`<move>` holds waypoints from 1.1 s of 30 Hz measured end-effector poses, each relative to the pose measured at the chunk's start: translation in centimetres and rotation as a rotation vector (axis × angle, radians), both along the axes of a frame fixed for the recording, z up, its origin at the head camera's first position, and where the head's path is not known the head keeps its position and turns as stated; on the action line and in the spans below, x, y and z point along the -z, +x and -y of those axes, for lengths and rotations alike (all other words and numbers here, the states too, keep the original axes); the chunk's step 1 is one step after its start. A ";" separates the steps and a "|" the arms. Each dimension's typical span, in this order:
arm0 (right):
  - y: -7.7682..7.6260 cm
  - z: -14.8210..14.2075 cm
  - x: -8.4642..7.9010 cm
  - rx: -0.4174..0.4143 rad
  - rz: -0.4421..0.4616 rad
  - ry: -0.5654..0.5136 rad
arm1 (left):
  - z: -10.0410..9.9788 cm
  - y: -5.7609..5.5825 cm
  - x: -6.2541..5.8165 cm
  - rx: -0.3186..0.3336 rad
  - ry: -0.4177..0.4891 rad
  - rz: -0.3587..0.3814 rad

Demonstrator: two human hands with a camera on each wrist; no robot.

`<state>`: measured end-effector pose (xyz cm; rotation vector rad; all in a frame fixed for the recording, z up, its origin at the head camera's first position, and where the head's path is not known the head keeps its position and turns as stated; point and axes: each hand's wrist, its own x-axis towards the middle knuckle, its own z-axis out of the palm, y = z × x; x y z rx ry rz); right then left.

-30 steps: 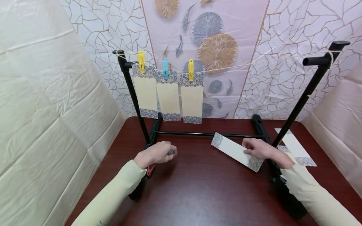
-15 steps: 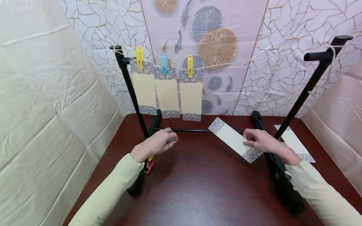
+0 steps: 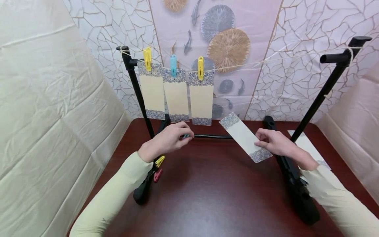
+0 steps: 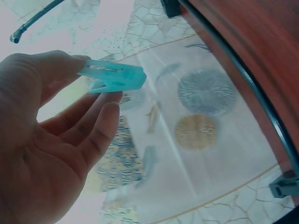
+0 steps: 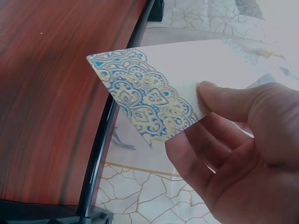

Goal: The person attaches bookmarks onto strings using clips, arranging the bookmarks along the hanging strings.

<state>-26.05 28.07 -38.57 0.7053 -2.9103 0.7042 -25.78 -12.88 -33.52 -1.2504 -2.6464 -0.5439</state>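
Observation:
My left hand [image 3: 167, 137] pinches a light blue clothespin [image 4: 117, 77] between thumb and fingers, raised over the table in front of the hanging cards. In my right hand [image 3: 275, 142] is a white card [image 3: 244, 136] with blue patterned bands at both ends, gripped near its lower right end and tilted up to the left. The right wrist view shows the thumb lying flat on the card's face, beside the patterned band. Three similar cards hang from the string [image 3: 251, 65]: two under yellow clothespins [image 3: 200, 68], the middle one under a blue clothespin [image 3: 173, 65].
A black rack [image 3: 322, 90] carries the string between its two posts. Beside its left foot lie a yellow clothespin [image 3: 160, 161] and a red clothespin [image 3: 158, 175]. More card stock [image 3: 309, 147] lies on the dark red table [image 3: 207, 197] at right. Patterned cloth hangs behind.
Both hands have risen. My left hand with the blue clothespin has shifted right, uncovering the yellow one below; the card in my right hand is lifted and tilted more steeply.

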 end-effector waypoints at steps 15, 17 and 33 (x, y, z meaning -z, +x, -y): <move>0.0 0.9 -1.6 0.044 -0.051 -0.041 | -2.3 0.3 -4.1 0.076 0.108 -0.132; 0.0 1.0 -1.7 0.042 -0.056 -0.049 | -2.6 0.4 -4.5 0.095 0.132 -0.143; -0.3 2.1 -2.7 0.038 -0.111 -0.106 | -4.2 0.3 -8.0 0.171 0.216 -0.186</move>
